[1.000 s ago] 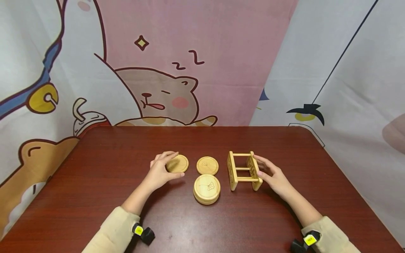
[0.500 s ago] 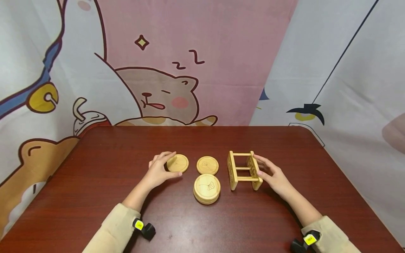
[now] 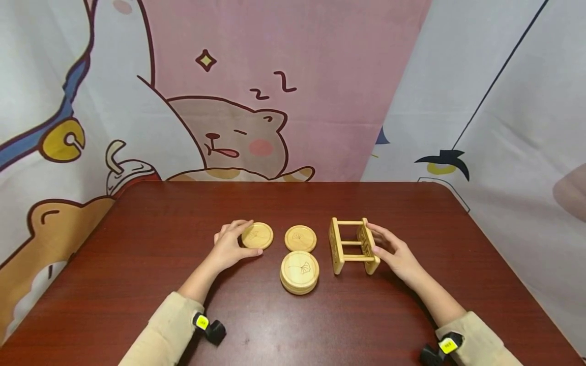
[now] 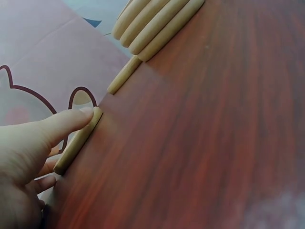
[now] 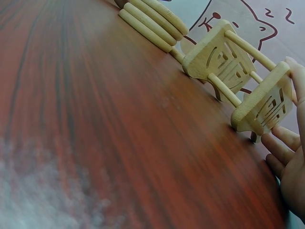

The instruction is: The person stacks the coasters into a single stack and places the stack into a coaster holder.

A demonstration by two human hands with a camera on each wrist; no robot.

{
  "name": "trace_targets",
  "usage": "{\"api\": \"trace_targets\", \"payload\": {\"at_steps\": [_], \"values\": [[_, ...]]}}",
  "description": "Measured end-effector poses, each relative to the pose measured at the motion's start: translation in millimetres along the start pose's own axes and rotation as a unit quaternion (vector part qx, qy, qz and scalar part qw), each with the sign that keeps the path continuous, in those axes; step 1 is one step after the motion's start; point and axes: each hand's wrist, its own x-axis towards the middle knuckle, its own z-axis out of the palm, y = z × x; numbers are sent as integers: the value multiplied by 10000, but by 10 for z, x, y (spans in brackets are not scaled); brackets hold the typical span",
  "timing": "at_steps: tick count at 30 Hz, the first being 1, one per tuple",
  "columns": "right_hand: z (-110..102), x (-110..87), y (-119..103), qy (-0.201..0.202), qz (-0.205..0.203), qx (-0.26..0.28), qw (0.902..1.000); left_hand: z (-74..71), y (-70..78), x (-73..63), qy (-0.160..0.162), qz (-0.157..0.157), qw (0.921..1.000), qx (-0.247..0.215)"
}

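Note:
A round wooden coaster [image 3: 258, 236] lies flat on the table. My left hand [image 3: 230, 247] is spread at its left side, index fingertip by the far edge and thumb by the near edge; the left wrist view has the thumb overlapping the end of the coaster [image 4: 78, 140]. To the right lies a second coaster [image 3: 300, 238] with a leaf engraving, and nearer me a stack of several coasters [image 3: 299, 272]. My right hand [image 3: 397, 256] rests its extended fingers against the right side panel of a slatted wooden coaster rack [image 3: 354, 244]. In the right wrist view the rack's cut-out panels [image 5: 271, 102] show beside the fingers.
The dark red-brown wooden table [image 3: 293, 330] reaches back to a wall cloth [image 3: 320, 91] printed with cartoon animals. Each sleeve cuff carries a black wrist camera, the left camera [image 3: 214, 333] and the right camera [image 3: 432, 354].
My left hand has drawn slightly left, uncovering more of the coaster, which now lies flat with its engraving showing. The right hand and the rack have stayed in place.

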Motion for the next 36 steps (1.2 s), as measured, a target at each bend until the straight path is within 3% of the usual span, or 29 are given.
{"api": "trace_targets", "payload": {"at_steps": [7, 16, 30, 36], "values": [[1, -6, -13, -29, 44, -3, 10000, 4, 18, 14, -131, -122, 9997, 176], [7, -5, -22, -29, 15, 57, 10000, 6, 14, 17, -75, -82, 9997, 221], [10, 2, -23, -39, 38, 30, 10000, -10, 19, 1, -5, 54, 10000, -27], [7, 1, -18, -20, 10, 17, 10000, 3, 30, 15, 176, 202, 9995, -143]]}}
